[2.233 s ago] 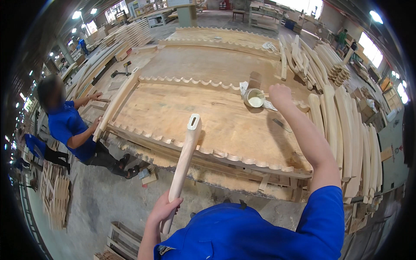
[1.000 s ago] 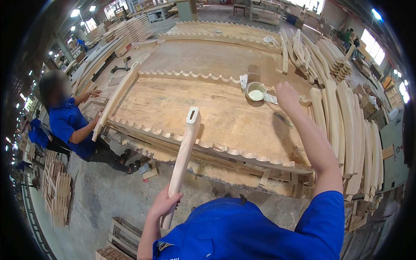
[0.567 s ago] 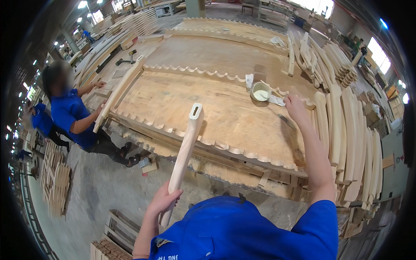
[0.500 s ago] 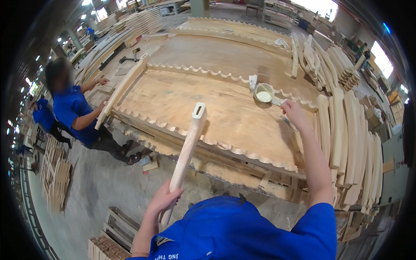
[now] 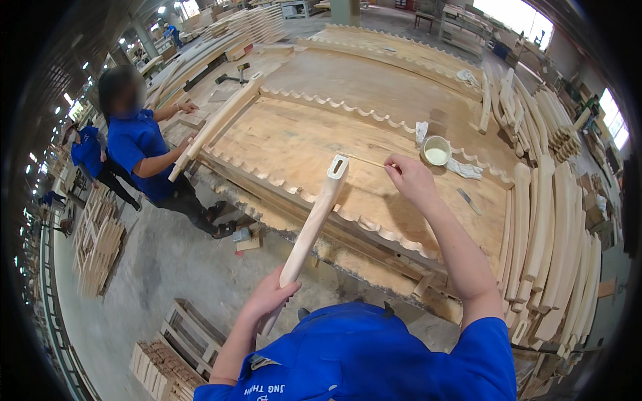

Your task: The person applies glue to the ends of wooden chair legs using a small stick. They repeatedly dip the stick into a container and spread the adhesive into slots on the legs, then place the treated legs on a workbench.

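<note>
My left hand (image 5: 269,295) is wrapped round the lower part of a pale wooden furniture leg (image 5: 309,234), which tilts up and away from me. An oval slot is cut in its upper end. My right hand (image 5: 409,178) pinches a thin stick (image 5: 364,161), whose far tip reaches to the slotted end; whether it enters the slot I cannot tell. Beyond that hand, on the workbench (image 5: 294,137), stands a round pot (image 5: 437,152) of whitish liquid, likely glue. Beside it lies a crumpled white cloth (image 5: 465,168), and nearer me a flat narrow tool (image 5: 469,200).
Scalloped wooden rails (image 5: 341,107) run along the bench. Curved wooden pieces (image 5: 552,234) are stacked at its right end. A co-worker in blue (image 5: 144,150) stands at the left by a long wooden post (image 5: 217,127). A hammer (image 5: 234,75) lies behind. Slatted wood (image 5: 99,244) is piled on the floor.
My right hand has moved left from the pot to the leg's slotted end, bringing the stick with it. My left hand keeps its hold on the leg. The whole view has shifted slightly.
</note>
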